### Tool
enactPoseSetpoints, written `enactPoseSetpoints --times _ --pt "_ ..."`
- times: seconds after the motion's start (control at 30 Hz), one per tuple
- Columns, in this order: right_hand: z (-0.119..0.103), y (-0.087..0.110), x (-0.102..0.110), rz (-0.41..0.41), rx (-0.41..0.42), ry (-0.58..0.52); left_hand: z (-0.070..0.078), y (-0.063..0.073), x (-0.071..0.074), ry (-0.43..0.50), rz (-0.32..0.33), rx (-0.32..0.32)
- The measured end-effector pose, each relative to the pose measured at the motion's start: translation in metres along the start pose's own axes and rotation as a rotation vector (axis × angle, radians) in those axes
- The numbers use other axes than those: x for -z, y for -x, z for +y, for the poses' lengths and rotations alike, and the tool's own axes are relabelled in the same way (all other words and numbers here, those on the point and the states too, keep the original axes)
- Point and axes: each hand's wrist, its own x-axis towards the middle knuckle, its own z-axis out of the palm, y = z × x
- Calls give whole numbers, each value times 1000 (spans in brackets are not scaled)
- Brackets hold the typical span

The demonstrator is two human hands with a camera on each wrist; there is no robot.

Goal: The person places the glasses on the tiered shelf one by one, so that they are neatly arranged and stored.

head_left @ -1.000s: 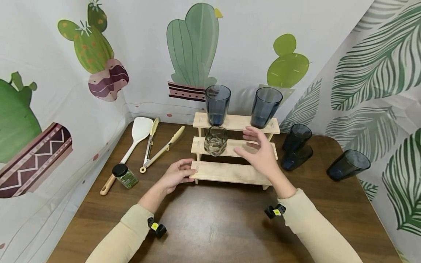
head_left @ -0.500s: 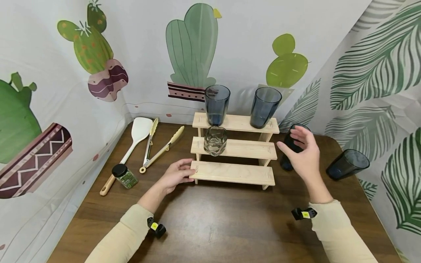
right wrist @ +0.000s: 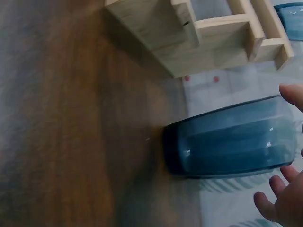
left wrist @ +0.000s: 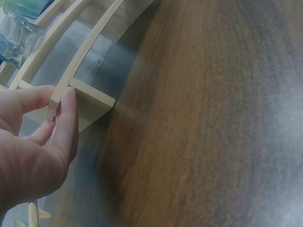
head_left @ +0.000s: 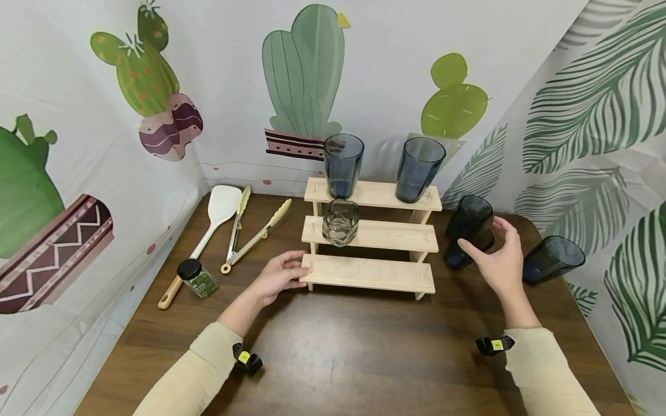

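In the head view my left hand [head_left: 281, 279] pinches the left end of the lowest step of a three-tier wooden rack [head_left: 369, 274]; the left wrist view shows thumb and fingers [left wrist: 68, 106] on either side of the board. My right hand [head_left: 500, 263] is spread around the rim of the nearer dark blue drinking glass [head_left: 458, 254], which stands on the table right of the rack. Seen from the right wrist, the thumb is on one side of this glass [right wrist: 232, 139] and the fingers on the other, not closed round it. A second blue glass [head_left: 468, 214] stands just behind.
On the top step stand two blue glasses [head_left: 343, 167], and a wavy clear tumbler [head_left: 340, 224] is on the middle step. Another blue glass [head_left: 554, 260] stands far right. A white spatula [head_left: 221, 208], tongs [head_left: 234, 237] and a spice jar [head_left: 198, 279] lie at left.
My right hand has moved right from beside the rack's middle step to the blue glasses, then lowered around the nearer one. My left hand keeps its hold on the rack.
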Motion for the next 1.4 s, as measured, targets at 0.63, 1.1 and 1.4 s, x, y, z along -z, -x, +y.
enactPoseSetpoints --times 0.63,1.1,1.4 --pt "28 6 -17 -150 -126 -25 2 2 -1 13 5 11" --pt "32 9 -20 -74 -108 -29 4 1 -1 3 0 14" --pt "22 11 -13 -55 -67 -39 5 4 0 0 -10 13"
